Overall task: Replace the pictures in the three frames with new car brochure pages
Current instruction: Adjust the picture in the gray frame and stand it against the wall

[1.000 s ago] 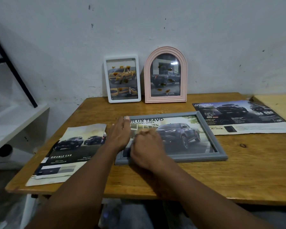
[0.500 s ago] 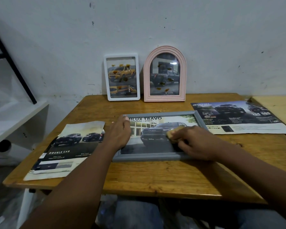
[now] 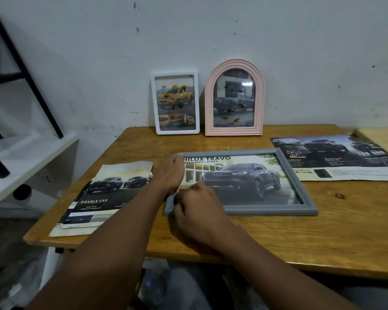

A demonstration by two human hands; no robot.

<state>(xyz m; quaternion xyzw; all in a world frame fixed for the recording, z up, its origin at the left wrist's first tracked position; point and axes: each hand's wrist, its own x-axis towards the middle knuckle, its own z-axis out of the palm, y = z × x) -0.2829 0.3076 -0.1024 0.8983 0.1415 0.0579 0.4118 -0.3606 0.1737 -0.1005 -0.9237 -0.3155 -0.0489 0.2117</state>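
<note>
Centre of view: we note the grey frame (image 3: 267, 210) lying flat on the wooden table (image 3: 323, 231), a truck page inside. The left hand (image 3: 169, 173) rests flat, fingers straight, on its left edge. The right hand (image 3: 197, 212) is curled at the lower-left corner; we cannot tell whether it pinches anything.

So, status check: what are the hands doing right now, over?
Left hand flat on grey frame, left edge. Right hand curled at its near-left corner, grip unclear. Truck page inside. Nothing blocking.
</note>
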